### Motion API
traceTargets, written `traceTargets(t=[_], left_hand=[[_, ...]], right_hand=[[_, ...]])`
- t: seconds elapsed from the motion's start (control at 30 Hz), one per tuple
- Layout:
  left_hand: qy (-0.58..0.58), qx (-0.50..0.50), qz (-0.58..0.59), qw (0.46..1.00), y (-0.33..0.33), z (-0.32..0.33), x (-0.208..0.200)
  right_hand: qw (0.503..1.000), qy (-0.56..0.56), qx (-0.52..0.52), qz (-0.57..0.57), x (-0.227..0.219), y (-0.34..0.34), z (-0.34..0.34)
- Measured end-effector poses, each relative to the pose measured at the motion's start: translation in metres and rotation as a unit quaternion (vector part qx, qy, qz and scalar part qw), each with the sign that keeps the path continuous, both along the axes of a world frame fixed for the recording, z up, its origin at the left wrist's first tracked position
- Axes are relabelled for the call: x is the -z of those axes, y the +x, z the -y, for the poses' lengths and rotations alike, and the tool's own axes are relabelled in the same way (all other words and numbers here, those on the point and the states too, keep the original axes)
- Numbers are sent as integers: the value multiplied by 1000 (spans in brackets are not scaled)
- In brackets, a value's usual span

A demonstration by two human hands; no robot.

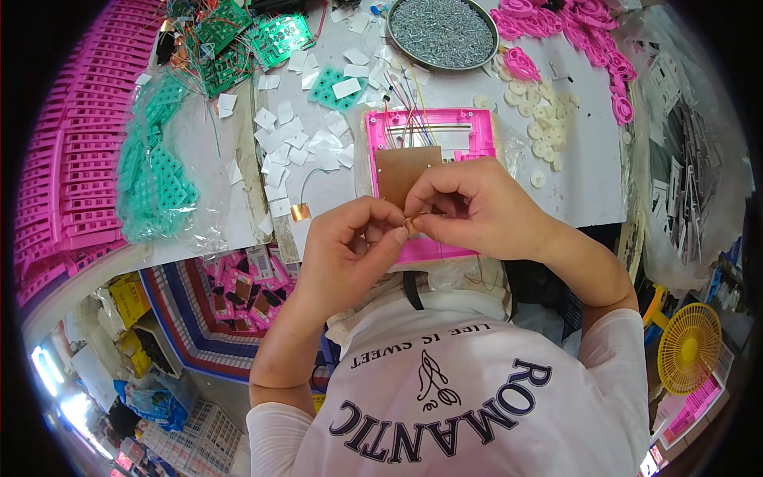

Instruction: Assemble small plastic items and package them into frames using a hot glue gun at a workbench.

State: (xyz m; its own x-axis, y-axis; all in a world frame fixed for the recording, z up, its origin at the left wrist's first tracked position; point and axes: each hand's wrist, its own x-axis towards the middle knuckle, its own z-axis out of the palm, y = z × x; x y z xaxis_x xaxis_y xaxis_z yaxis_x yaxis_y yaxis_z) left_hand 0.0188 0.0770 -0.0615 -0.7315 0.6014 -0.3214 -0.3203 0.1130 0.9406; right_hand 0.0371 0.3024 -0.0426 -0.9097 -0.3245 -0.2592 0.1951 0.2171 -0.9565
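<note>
My left hand (347,246) and my right hand (486,208) meet over the near part of a pink plastic casing (482,131). Thumbs and fingertips of both are pinched together around a small copper-coloured piece (410,225), partly covered by the fingers. Inside the casing lies a brown circuit board (407,165), its near end hidden behind my hands. Several thin coloured wires (409,107) stick up at the casing's far side. Left of the casing, a copper-coloured tab (300,212) with a thin wire lies near the table's front edge.
White square pads (291,143) are scattered at the left, beside teal rubber keypads (155,167) and green circuit boards (280,40). A round tray of screws (393,30) stands at the back. Cream discs (542,131) and pink parts (600,56) lie right. Below left is a striped basket (187,318).
</note>
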Motion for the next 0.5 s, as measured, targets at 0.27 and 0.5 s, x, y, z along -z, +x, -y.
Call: traceTargets(t=[0.27, 0.5], left_hand=[[-92, -23, -162, 982, 9, -8, -3], [-10, -41, -52, 998, 9, 1, 5]], right_hand=[[1000, -16, 1, 11, -3, 2, 2], [1000, -9, 2, 24, -8, -1, -5]])
